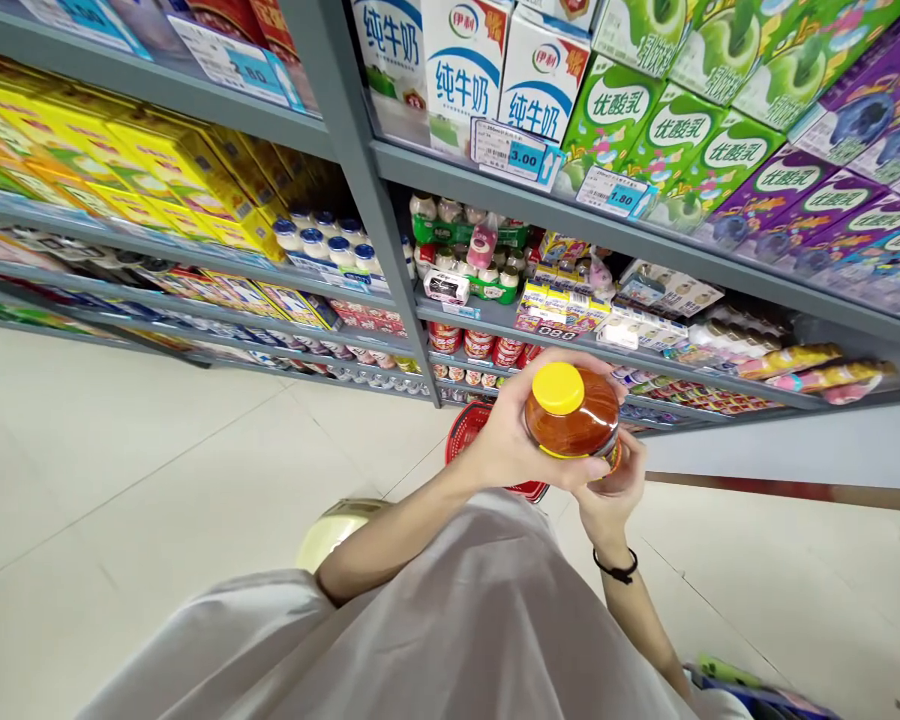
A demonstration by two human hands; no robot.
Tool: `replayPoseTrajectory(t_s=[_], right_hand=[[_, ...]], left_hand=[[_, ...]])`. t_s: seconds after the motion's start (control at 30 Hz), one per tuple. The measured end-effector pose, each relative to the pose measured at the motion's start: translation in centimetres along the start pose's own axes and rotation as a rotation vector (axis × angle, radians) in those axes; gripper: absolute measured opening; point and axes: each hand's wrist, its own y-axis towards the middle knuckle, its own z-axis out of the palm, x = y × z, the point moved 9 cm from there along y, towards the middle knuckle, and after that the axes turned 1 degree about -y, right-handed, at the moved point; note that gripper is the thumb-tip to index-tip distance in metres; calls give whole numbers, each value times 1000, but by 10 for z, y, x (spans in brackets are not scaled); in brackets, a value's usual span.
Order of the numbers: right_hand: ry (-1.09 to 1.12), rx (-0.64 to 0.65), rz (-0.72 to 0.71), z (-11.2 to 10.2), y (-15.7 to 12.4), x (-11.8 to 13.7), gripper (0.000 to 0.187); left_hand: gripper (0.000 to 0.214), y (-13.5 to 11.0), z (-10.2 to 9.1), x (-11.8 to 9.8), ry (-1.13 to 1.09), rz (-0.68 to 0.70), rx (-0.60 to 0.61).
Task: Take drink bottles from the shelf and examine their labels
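A drink bottle [589, 412] with a yellow screw cap and reddish-brown liquid is held in front of my body, its cap towards me. My left hand [508, 432] wraps around the bottle's side, its thumb lying across the near face. Lower down on the right, my right hand [616, 492] grips the bottle too, with a black band on the wrist. Part of the bottle's label is hidden by my fingers. Below and behind my left forearm is a red plastic basket [461, 435], partly covered.
Grey store shelves [349, 130] stand in front, stocked with milk cartons [461, 80], green drink cartons [607, 115], yellow boxes [172, 160] and small bottles [337, 250]. A pale round object [337, 525] sits on the tiled floor [157, 450] by my left elbow.
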Motion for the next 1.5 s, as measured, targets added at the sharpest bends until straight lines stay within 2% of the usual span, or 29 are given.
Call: replayPoseTrajectory(t_s=[0.27, 0.47, 0.67, 1.0, 1.27, 1.5], right_hand=[[-6, 9, 19, 0, -2, -4, 70], [-19, 0, 73, 1, -3, -8, 70], [-19, 14, 128, 2, -5, -13, 72], [16, 29, 41, 5, -2, -4, 71], [26, 17, 83, 3, -3, -7, 74], [-37, 16, 18, 3, -6, -3, 63]], left_hand=[[73, -3, -1, 2, 58, -19, -21], [76, -4, -4, 6, 109, -80, -60], [72, -4, -5, 4, 118, -73, -81], [73, -5, -1, 4, 96, -72, -57], [73, -3, 3, 1, 98, -46, -30], [71, -2, 5, 5, 95, -85, -35]])
